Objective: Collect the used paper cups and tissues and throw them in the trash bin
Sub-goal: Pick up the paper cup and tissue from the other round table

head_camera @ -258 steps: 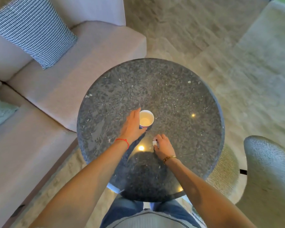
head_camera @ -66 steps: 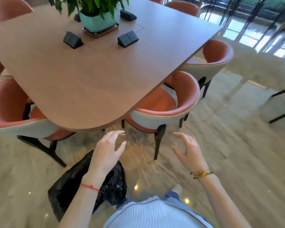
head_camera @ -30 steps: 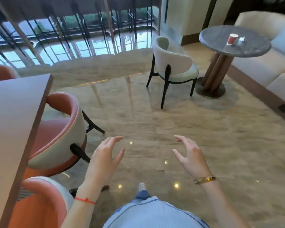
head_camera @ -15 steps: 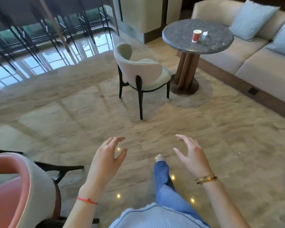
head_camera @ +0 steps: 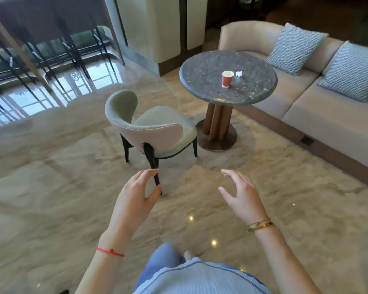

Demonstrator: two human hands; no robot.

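A red paper cup [head_camera: 227, 79] stands upright near the middle of a round dark stone table [head_camera: 202, 81] ahead of me. A small crumpled white tissue [head_camera: 239, 74] lies just right of the cup. My left hand [head_camera: 136, 200] and my right hand [head_camera: 240, 196] hover in front of my body over the floor, fingers spread, both holding nothing. Both hands are well short of the table. No trash bin is in view.
A pale upholstered chair [head_camera: 151, 126] on dark legs stands between me and the table, slightly left. A beige sofa [head_camera: 319, 115] with checked cushions [head_camera: 295, 47] runs along the right behind the table. Polished stone floor [head_camera: 62, 198] spreads all around.
The view has swung from the wooden table and black bag to the round table, which is now nearer and more centred. Both hands stay empty and held out in front.
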